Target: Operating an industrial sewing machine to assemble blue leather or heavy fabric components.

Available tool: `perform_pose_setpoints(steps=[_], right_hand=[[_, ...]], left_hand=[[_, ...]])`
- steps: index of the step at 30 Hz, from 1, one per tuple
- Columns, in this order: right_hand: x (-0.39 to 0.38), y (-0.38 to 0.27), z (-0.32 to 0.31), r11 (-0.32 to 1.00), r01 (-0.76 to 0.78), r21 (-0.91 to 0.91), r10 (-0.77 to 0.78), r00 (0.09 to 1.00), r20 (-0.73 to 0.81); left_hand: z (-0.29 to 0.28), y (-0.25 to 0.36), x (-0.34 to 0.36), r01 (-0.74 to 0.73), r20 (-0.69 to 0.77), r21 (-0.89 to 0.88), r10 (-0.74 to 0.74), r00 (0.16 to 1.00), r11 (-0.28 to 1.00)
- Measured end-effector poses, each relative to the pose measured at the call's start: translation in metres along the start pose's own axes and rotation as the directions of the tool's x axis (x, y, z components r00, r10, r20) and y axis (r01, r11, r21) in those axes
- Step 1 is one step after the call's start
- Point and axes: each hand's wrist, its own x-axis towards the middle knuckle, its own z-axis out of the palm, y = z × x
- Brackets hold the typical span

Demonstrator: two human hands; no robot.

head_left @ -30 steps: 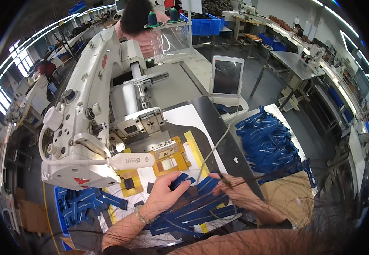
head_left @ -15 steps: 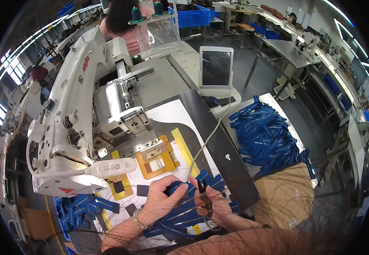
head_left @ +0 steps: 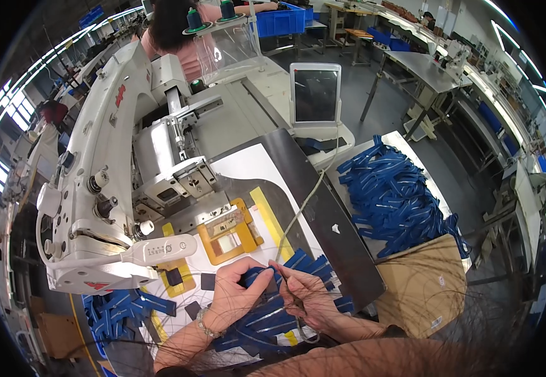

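Note:
My left hand [head_left: 235,292], with a beaded bracelet at the wrist, pinches a blue zipper [head_left: 255,275] between thumb and fingers. Close beside it on the right, my right hand [head_left: 314,294] is closed around dark thread snips [head_left: 297,302]. Their narrow tips point up to the zipper's end at my left fingertips; whether the blades touch it is too small to tell. A pale cord [head_left: 307,204] hangs down by the snips. Beneath both hands several blue zippers with silvery teeth [head_left: 270,319] lie spread over the white work surface.
A large white sewing machine [head_left: 90,188] stands left, with a yellow clamp frame [head_left: 246,234] on its bed. A blue zipper heap [head_left: 389,195] lies right, behind brown cardboard [head_left: 420,286]. More zippers [head_left: 119,314] lie lower left. Beyond are a screen [head_left: 315,94] and a person in pink [head_left: 188,60].
The snips have turned in my right hand, their tips now closer to the zipper at my left fingertips. My left hand keeps its pinch. The person in pink has stretched an arm toward a blue bin.

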Motion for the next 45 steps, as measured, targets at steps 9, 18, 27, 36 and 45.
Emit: perform_pose_setpoints(steps=[9, 18, 27, 36, 45], right_hand=[[-0.004, -0.004, 0.007, 0.996, -0.046, -0.073, 0.042, 0.998, -0.057], [-0.003, -0.001, 0.006, 0.997, -0.026, -0.069, 0.02, 0.996, -0.083], [-0.001, 0.003, 0.007, 0.995, -0.015, -0.095, 0.003, 0.993, -0.121], [-0.001, 0.006, 0.006, 0.995, 0.012, -0.097, -0.024, 0.992, -0.121], [-0.003, 0.004, 0.009, 0.996, 0.021, -0.085, -0.035, 0.985, -0.166]], left_hand=[[0.0, 0.001, -0.002, 0.05, 0.037, -0.004, -0.049, 0.998, 0.999], [0.002, -0.003, -0.002, 0.06, 0.033, -0.118, -0.057, 0.998, 0.991], [0.001, 0.0, -0.002, 0.052, 0.027, -0.071, -0.05, 0.998, 0.996], [0.003, 0.003, -0.003, 0.07, 0.015, -0.118, -0.068, 0.998, 0.991], [0.005, 0.003, -0.003, 0.075, 0.025, -0.12, -0.073, 0.997, 0.99]])
